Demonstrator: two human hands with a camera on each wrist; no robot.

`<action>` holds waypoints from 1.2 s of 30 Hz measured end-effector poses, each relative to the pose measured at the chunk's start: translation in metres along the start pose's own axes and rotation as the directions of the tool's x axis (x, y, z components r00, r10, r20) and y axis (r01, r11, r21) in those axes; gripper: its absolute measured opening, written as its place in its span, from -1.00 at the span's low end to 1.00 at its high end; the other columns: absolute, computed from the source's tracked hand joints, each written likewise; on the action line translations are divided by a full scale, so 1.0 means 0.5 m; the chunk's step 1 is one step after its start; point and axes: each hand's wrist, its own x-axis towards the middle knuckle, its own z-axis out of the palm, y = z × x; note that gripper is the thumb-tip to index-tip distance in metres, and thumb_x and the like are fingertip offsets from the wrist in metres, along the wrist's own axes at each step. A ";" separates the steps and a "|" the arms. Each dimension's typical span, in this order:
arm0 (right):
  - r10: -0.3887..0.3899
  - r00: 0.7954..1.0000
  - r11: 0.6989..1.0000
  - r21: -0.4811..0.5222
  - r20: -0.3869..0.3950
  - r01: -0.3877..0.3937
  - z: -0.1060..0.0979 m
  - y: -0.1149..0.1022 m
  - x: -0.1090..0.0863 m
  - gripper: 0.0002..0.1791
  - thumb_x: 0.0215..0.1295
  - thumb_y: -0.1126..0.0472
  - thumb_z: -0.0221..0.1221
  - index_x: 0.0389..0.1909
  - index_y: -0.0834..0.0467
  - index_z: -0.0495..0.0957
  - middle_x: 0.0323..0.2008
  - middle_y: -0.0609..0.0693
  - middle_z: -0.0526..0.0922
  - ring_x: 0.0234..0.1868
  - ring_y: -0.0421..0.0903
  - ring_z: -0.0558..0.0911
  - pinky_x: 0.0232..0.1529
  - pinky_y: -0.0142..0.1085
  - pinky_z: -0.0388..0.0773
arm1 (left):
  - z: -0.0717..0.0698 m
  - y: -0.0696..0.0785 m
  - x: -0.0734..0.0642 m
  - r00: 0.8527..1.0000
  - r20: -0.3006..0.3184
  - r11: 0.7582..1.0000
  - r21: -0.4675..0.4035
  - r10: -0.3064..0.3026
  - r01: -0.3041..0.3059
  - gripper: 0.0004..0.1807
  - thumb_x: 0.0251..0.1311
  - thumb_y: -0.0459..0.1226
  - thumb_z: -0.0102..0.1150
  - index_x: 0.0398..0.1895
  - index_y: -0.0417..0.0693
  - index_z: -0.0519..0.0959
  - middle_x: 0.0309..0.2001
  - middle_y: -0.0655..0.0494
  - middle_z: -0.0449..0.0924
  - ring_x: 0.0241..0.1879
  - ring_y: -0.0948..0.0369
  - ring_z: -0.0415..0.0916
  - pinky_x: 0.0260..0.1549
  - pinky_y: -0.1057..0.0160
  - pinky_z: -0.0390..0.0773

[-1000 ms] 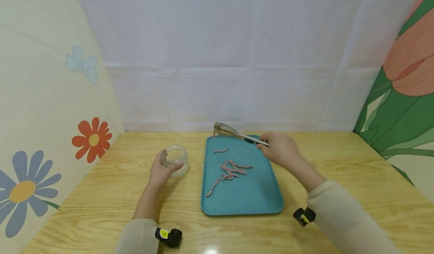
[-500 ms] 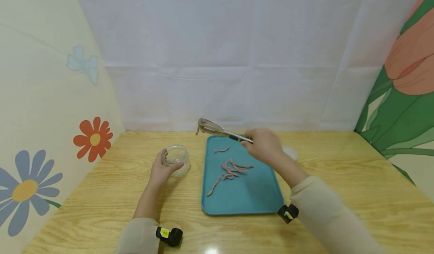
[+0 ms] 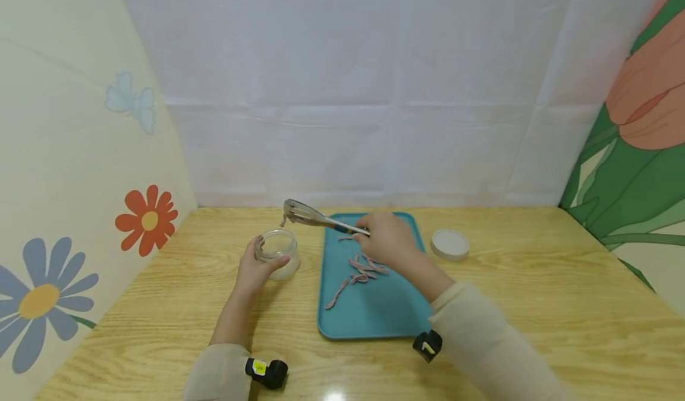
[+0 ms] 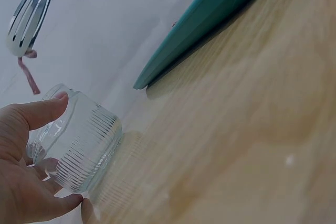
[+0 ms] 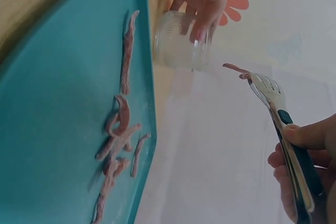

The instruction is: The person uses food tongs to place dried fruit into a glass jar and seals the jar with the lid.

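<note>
My left hand (image 3: 255, 269) grips a clear glass jar (image 4: 86, 140) with ribbed sides, its thumb and fingers round the wall; the jar stands upright on the table, its mouth uncovered. My right hand (image 3: 386, 237) holds metal tongs (image 3: 321, 218) with slotted heads, dark at the grip. A thin pinkish meat strip (image 5: 236, 68) is pinched at the tongs' tip and dangles just above the jar's mouth, apart from it. More meat strips (image 5: 118, 140) lie on the blue tray (image 3: 374, 318) beneath my right forearm, some partly hidden by it.
A round white lid (image 3: 450, 244) lies on the wooden table (image 3: 535, 282), right of the tray. A white sheet (image 3: 342, 91) hangs behind the table. Flower-patterned panels (image 3: 80, 151) stand at both sides.
My right hand has carried the tongs and meat strip leftward from above the tray's far edge to over the jar, uncovering the white lid. The left hand and jar have stayed put.
</note>
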 end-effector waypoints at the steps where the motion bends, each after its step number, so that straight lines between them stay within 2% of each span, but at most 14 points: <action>1: -0.002 1.000 1.000 0.005 0.004 0.002 0.004 -0.003 0.000 -0.80 0.15 0.10 0.11 -0.24 0.05 0.57 -0.49 -0.12 0.53 -0.73 -0.21 0.37 -0.79 -0.38 0.23 | 0.000 0.000 0.000 1.000 -0.002 1.000 0.000 0.001 -0.001 -0.02 -0.11 -0.27 0.28 0.30 -0.19 -0.16 0.27 -0.20 -0.11 0.23 -0.07 -0.18 0.14 0.01 -0.09; 8: 0.003 1.000 1.000 -0.020 0.027 -0.003 0.030 -0.019 0.000 -0.80 0.14 0.07 0.11 -0.24 0.00 0.58 -0.50 -0.15 0.54 -0.67 -0.24 0.39 -0.75 -0.38 0.29 | 0.000 0.000 -0.001 1.000 0.010 1.000 -0.010 -0.010 0.010 0.00 -0.12 -0.25 0.29 0.31 -0.16 -0.17 0.28 -0.19 -0.15 0.24 -0.08 -0.21 0.14 -0.01 -0.09; 14: 0.003 0.999 1.000 -0.002 0.031 -0.003 0.044 -0.024 -0.003 -0.82 0.13 0.09 0.11 -0.27 0.01 0.59 -0.51 -0.15 0.55 -0.69 -0.24 0.38 -0.78 -0.38 0.27 | 0.000 0.002 -0.004 1.000 0.021 1.000 -0.026 -0.011 0.011 0.01 -0.12 -0.24 0.29 0.31 -0.15 -0.19 0.29 -0.16 -0.18 0.24 -0.08 -0.23 0.13 -0.02 -0.09; 23: 0.009 1.000 1.000 0.018 0.021 -0.009 0.046 -0.025 -0.004 -0.79 0.13 0.09 0.12 -0.23 0.04 0.58 -0.47 -0.10 0.56 -0.71 -0.23 0.37 -0.79 -0.38 0.26 | 0.002 0.000 -0.005 1.000 -0.002 0.999 -0.028 0.015 -0.015 -0.01 -0.13 -0.27 0.30 0.30 -0.19 -0.14 0.28 -0.18 -0.11 0.23 -0.07 -0.18 0.14 0.01 -0.06; 30: 0.003 1.000 1.000 0.007 0.012 -0.003 0.042 -0.022 -0.006 -0.72 0.14 0.07 0.11 -0.15 0.07 0.55 -0.40 -0.06 0.58 -0.71 -0.25 0.37 -0.78 -0.39 0.27 | 0.001 0.003 -0.004 1.000 0.000 1.000 -0.012 0.007 -0.007 -0.03 -0.11 -0.27 0.28 0.30 -0.19 -0.15 0.28 -0.17 -0.11 0.23 -0.06 -0.17 0.14 0.03 -0.07; 36: 0.014 1.000 1.000 0.019 0.019 -0.015 0.032 -0.025 -0.005 -0.66 0.15 0.04 0.09 -0.08 0.10 0.51 -0.39 -0.04 0.57 -0.76 -0.22 0.36 -0.82 -0.38 0.20 | 0.002 0.004 -0.005 1.000 0.006 1.000 -0.005 0.007 -0.007 -0.02 -0.11 -0.26 0.28 0.30 -0.19 -0.16 0.27 -0.20 -0.11 0.23 -0.08 -0.16 0.14 0.01 -0.07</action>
